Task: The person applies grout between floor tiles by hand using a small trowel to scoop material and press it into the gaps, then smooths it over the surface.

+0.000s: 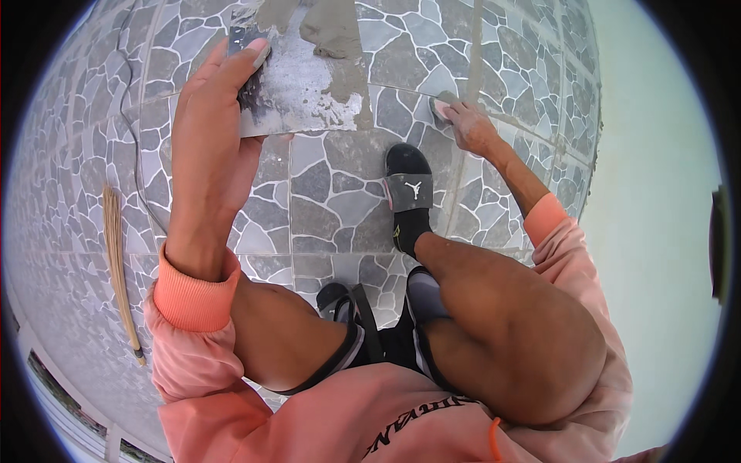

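Observation:
My left hand (216, 127) is closed on a flat metal plate (289, 89) at the top of the view, its thumb on the upper face and its other fingers mostly hidden at the edge and underneath. Wet grey mortar (332, 29) sits in a lump on the plate's far right part, with thinner smears around it. Low over the tiled floor (316, 193), my right hand (472, 127) grips a small grey-and-pink pad (442, 106). Whether that pad is a sponge or a rubber spreader is unclear. A grey film of mortar covers the tile joint beside it.
A straw broom (116, 262) lies on the floor at the left, beside a thin dark cable (133, 127). A pale green wall (656, 193) rises along the right. My feet, in black slides (407, 181), stand on the tiles between my arms.

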### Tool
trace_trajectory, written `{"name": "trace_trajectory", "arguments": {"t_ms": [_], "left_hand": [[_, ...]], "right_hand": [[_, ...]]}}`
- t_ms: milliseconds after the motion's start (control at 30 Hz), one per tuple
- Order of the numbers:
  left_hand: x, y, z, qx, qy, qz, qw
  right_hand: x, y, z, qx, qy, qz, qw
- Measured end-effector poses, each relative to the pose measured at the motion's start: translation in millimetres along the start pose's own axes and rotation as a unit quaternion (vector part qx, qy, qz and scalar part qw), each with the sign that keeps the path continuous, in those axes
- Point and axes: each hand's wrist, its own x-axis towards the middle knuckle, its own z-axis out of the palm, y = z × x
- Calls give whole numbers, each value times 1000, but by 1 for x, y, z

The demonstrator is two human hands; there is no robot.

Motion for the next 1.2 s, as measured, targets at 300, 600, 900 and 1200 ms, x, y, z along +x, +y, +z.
{"name": "trace_trajectory", "arguments": {"t_ms": [300,600,900,1200], "left_hand": [[10,-12,12,-1,-54,-20,998],[9,-10,19,51,-64,-32,996],[2,-8,5,53,-64,-33,996],[-13,-5,-4,47,25,-27,998]], "right_hand": [[22,1,14,73,-40,221,972],[25,6,14,115,27,237,964],[30,-27,10,25,91,38,995],[25,-37,11,-44,52,-24,997]]}}
